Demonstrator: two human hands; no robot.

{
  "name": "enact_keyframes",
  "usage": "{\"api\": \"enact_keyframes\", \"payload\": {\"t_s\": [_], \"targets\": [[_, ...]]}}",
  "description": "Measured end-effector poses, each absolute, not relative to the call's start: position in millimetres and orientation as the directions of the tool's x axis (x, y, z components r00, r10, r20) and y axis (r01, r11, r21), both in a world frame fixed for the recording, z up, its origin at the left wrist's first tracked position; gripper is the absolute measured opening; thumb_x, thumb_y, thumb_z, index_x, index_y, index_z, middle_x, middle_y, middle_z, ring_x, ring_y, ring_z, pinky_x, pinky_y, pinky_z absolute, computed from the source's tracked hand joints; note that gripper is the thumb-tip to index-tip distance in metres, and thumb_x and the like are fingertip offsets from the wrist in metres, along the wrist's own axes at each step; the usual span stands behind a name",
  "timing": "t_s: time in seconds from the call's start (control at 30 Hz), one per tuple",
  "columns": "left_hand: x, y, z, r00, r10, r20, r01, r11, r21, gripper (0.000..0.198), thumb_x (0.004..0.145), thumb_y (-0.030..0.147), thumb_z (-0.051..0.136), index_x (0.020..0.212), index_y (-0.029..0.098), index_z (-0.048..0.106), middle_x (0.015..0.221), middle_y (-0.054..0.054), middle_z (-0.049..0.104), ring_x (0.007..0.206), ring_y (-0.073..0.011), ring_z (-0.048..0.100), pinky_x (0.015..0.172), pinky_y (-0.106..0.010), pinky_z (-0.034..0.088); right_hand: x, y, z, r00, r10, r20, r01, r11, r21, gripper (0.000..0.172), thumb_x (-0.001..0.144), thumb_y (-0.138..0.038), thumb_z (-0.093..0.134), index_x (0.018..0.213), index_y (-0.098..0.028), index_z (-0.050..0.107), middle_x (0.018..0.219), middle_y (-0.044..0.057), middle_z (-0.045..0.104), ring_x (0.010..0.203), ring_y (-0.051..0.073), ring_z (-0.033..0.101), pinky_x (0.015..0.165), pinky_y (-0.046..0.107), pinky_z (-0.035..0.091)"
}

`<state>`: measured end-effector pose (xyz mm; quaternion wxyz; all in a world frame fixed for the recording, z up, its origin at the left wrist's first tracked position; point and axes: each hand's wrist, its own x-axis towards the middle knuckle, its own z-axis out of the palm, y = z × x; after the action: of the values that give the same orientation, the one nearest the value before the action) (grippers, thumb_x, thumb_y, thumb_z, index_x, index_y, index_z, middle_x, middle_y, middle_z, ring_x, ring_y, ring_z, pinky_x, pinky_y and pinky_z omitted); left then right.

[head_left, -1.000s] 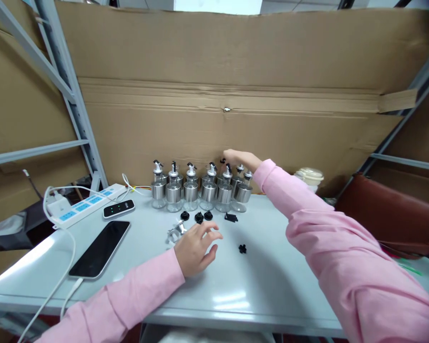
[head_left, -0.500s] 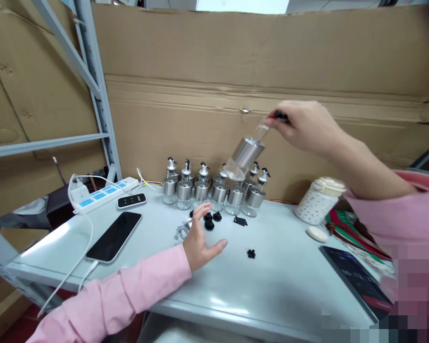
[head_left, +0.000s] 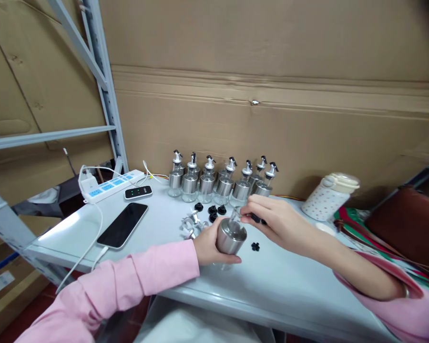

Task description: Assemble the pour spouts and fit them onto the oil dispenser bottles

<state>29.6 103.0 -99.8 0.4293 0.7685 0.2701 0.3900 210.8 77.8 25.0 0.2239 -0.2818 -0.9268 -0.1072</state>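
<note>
Over one pale table (head_left: 286, 281), left hand (head_left: 208, 244) and right hand (head_left: 279, 219) grip one bottle (head_left: 230, 238) near four black stoppers (head_left: 221, 209).

Bare tabletop (head_left: 286, 281) at near right, bottle row (head_left: 208, 185) blocking the back, flask (head_left: 323, 199) far right, phone (head_left: 123, 226) left

From here, the fingers of the right hand (head_left: 280, 220) cover most of a black piece (head_left: 256, 218), and the left hand (head_left: 208, 245) hides one side of the bottle (head_left: 232, 238). Mid-frame, front bottles (head_left: 189, 185) block the back ones. I can't read the black box's (head_left: 138, 192) markings at centre left. The brown bag (head_left: 411, 224) runs off the right edge; the left sleeve (head_left: 139, 276), off the lower left.
</note>
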Motion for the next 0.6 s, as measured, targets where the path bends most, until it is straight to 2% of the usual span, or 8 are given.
{"api": "enact_keyframes", "payload": {"t_s": [0.07,0.13,0.23,0.3,0.33,0.43,0.6], "targets": [[28,101,-99,0.551,0.758,0.35,0.079,-0.465,0.882,0.076,0.05,0.036,0.081,0.114,0.019,0.043,0.104,-0.006,0.061,0.097,-0.0248,0.057,0.089,-0.039,0.043,211,75,20,-0.74,0.456,0.495,0.535,0.844,0.021,0.019,0.092,-0.03,0.043,0.082,-0.02,0.055,0.071,0.003,0.057,0.062,0.014,0.051,0.054,0.024,0.037],[27,99,-98,0.553,0.766,0.327,0.083,-0.441,0.894,0.074,0.05,0.037,0.081,0.111,0.018,0.044,0.104,-0.006,0.06,0.097,-0.0241,0.056,0.087,-0.036,0.042,211,75,18,-0.696,0.455,0.555,0.481,0.87,-0.109,0.021,0.091,-0.034,0.044,0.08,-0.019,0.055,0.07,0.003,0.056,0.062,0.014,0.049,0.056,0.026,0.037],[28,97,-97,0.562,0.77,0.303,0.076,-0.413,0.907,0.071,0.051,0.036,0.081,0.109,0.018,0.044,0.102,-0.005,0.06,0.096,-0.0227,0.056,0.086,-0.034,0.04,205,75,18,-0.481,0.554,0.679,0.294,0.832,-0.47,0.03,0.092,-0.032,0.035,0.068,-0.02,0.049,0.064,0.002,0.05,0.059,0.015,0.046,0.055,0.028,0.036],[28,96,-97,0.567,0.767,0.299,0.062,-0.401,0.914,0.07,0.051,0.035,0.081,0.108,0.018,0.044,0.101,-0.004,0.059,0.095,-0.0218,0.055,0.086,-0.033,0.04,196,78,22,-0.314,0.673,0.67,0.061,0.719,-0.693,0.024,0.087,-0.029,0.033,0.067,-0.022,0.044,0.059,0.0,0.046,0.056,0.016,0.044,0.052,0.029,0.034],[28,96,-97,0.568,0.767,0.298,0.056,-0.398,0.916,0.069,0.051,0.035,0.081,0.107,0.018,0.044,0.1,-0.004,0.059,0.094,-0.0214,0.055,0.085,-0.033,0.04,190,79,25,-0.264,0.723,0.639,-0.059,0.649,-0.759,0.018,0.083,-0.027,0.035,0.068,-0.022,0.042,0.057,-0.001,0.044,0.054,0.016,0.044,0.051,0.029,0.034],[29,96,-99,0.566,0.767,0.302,0.053,-0.399,0.915,0.068,0.051,0.035,0.08,0.105,0.018,0.043,0.1,-0.005,0.058,0.091,-0.0211,0.054,0.084,-0.033,0.04,172,84,30,-0.261,0.796,0.546,-0.292,0.474,-0.831,0.004,0.071,-0.021,0.038,0.069,-0.022,0.041,0.052,-0.002,0.042,0.05,0.015,0.044,0.051,0.029,0.034],[29,97,-100,0.575,0.757,0.31,0.029,-0.398,0.917,0.068,0.052,0.036,0.08,0.105,0.018,0.042,0.098,-0.005,0.058,0.09,-0.0203,0.054,0.082,-0.033,0.04,158,91,28,-0.323,0.812,0.486,-0.313,0.393,-0.865,0.01,0.062,-0.012,0.039,0.065,-0.02,0.045,0.052,-0.001,0.049,0.051,0.014,0.045,0.051,0.028,0.033]]}}
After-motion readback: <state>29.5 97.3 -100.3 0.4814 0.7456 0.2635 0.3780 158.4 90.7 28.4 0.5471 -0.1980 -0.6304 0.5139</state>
